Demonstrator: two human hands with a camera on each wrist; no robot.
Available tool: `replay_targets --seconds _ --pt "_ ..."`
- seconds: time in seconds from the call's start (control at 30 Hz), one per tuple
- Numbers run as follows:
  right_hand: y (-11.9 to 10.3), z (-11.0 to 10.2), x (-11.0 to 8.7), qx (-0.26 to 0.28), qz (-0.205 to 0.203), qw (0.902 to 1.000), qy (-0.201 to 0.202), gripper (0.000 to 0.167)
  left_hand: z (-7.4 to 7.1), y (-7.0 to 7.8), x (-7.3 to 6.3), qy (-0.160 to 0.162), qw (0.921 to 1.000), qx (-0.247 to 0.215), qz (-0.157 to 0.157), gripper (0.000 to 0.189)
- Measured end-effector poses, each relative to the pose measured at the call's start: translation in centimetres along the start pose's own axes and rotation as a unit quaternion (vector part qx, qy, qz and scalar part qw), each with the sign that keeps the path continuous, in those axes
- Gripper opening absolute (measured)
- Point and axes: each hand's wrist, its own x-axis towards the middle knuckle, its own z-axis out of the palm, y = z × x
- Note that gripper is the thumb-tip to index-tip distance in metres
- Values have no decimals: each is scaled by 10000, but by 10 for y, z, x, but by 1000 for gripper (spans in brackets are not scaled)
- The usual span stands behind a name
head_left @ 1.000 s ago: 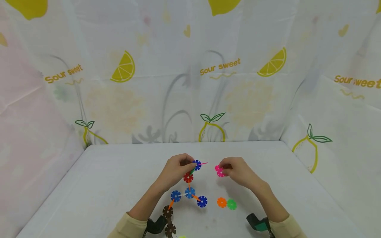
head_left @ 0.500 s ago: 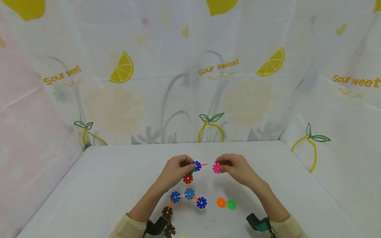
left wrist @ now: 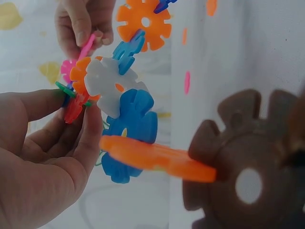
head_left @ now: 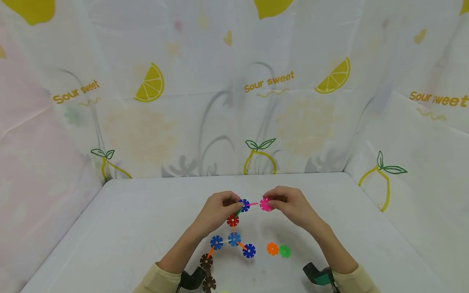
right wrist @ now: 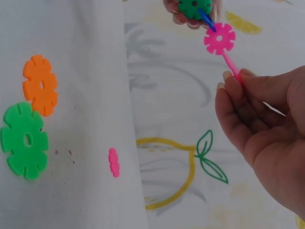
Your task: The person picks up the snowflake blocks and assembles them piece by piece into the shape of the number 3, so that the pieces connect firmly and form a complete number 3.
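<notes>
My left hand pinches the upper end of a chain of notched plastic snowflake discs, at the green disc and dark blue disc. A pink disc sticks out from that blue one, edge-on in the head view. My right hand pinches a second pink disc between thumb and fingers. In the right wrist view its edge is right at the rim of the chain's pink disc. Below my left hand the chain runs through a red disc, blue discs and brown discs.
A loose orange disc and green disc lie side by side on the white table. Another pink disc lies farther off in the right wrist view. Lemon-printed cloth walls the table's back and sides.
My right hand has moved left and slightly up with its pink disc, bringing it close to the chain's pink disc. My left hand has stayed nearly still.
</notes>
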Motion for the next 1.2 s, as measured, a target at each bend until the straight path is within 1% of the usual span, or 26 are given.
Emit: replay_targets --seconds 0.23,0.4,0.53,0.67,1.1,1.2 --pt "-4 1 0 47 -77 9999 -81 19 2 1 0 -59 9999 45 100 15" --pt "-7 2 0 34 -137 9999 -54 19 3 1 0 -117 9997 58 192 16" --pt "-9 3 -1 -1 -339 9994 28 18 3 2 0 -114 9997 82 179 16" --pt "-10 6 -1 -166 -544 9983 122 17 3 3 -1 -90 9998 161 126 17" --pt "-14 10 -1 -395 -601 9964 446 15 6 5 -2 -10 9990 417 177 15" --pt "-15 12 -1 -524 -631 9952 526 16 7 7 -2 9 9988 452 185 13"
